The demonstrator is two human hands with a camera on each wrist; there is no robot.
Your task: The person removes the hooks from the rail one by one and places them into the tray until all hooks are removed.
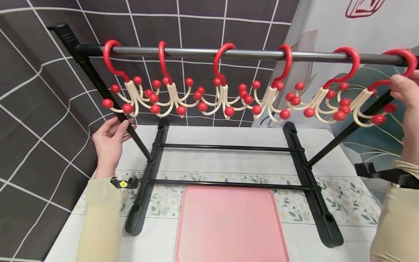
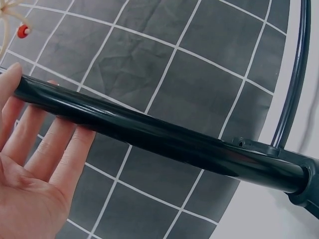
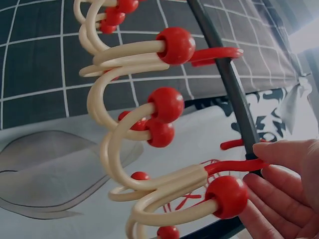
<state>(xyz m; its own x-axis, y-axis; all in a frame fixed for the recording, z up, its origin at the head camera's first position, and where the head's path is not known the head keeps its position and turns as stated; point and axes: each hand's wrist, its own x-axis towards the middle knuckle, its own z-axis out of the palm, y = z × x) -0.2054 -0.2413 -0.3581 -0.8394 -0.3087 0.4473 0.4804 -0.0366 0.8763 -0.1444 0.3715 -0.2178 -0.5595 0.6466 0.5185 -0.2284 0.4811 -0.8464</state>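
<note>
In the head view, six hangers (image 1: 223,95) already hang on the bar (image 1: 196,53), the end one unreleased. At the left wrist, the left hand (image 2: 42,174) lightly grips a black post (image 2: 149,130); at the right, the right hand (image 3: 286,186), I think, pinches that red hook (image 3: 234,166).

This looks like a corner of a home, though which room cannot be told. Soft household fabrics surround the hands: beside and behind the left hand (image 1: 111,138), a dark grey cloth (image 1: 42,120) with wavy white grid lines; behind the right hand (image 1: 409,91), a pale curtain-like panel (image 1: 330,25) printed with big leaves and a red outline drawing. Below both hands, the surface (image 1: 226,160) wears a white, tablecloth-like covering (image 1: 304,240) with a flowered band. A flat pink tray (image 1: 229,223) lies there, nearer the wearer than the hands. Between the hands stands a black domestic-looking rack (image 1: 229,184) bearing 6 red-hooked hangers (image 1: 223,95).
</note>
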